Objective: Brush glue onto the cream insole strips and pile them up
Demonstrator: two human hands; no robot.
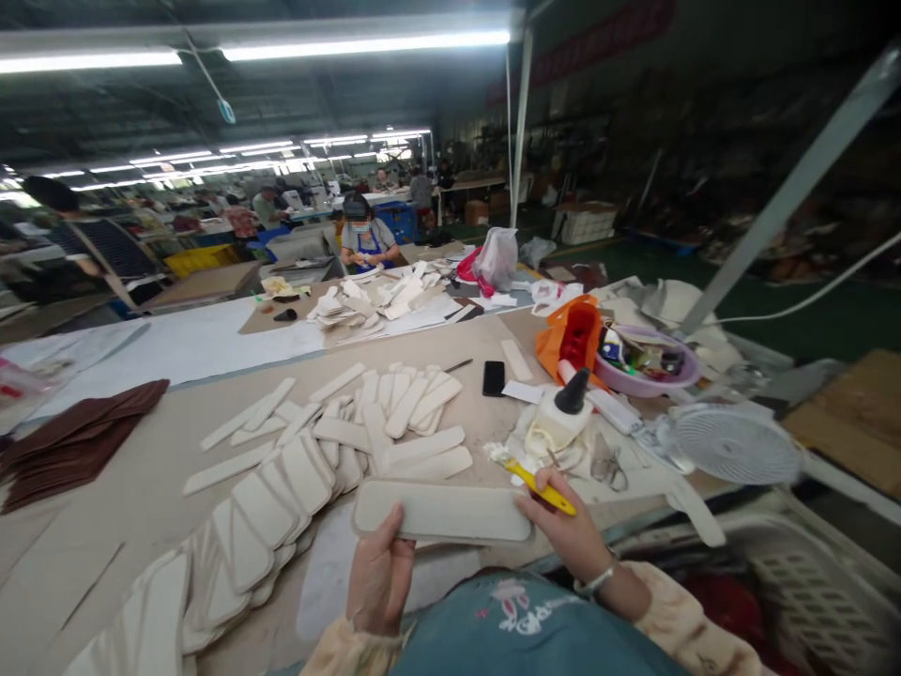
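Observation:
My left hand [380, 573] grips the near left end of a long cream padded strip [443, 512], thumb on top. My right hand [567, 530] holds a yellow-handled brush [539, 483] with pale glue on its tip, and its fingers also rest against the strip's right end. The strip hangs flat just over the table's near edge. A glue bottle [559, 418] with a black nozzle stands right behind the brush.
Rows of overlapping cream strips [282, 488] fan out to the left, and brown pieces [70, 446] lie at far left. A black phone [494, 377], scissors [609, 465], a purple bowl [648, 376], an orange bag [570, 333] and a small white fan [732, 446] crowd the right. A person [366, 244] sits across the table.

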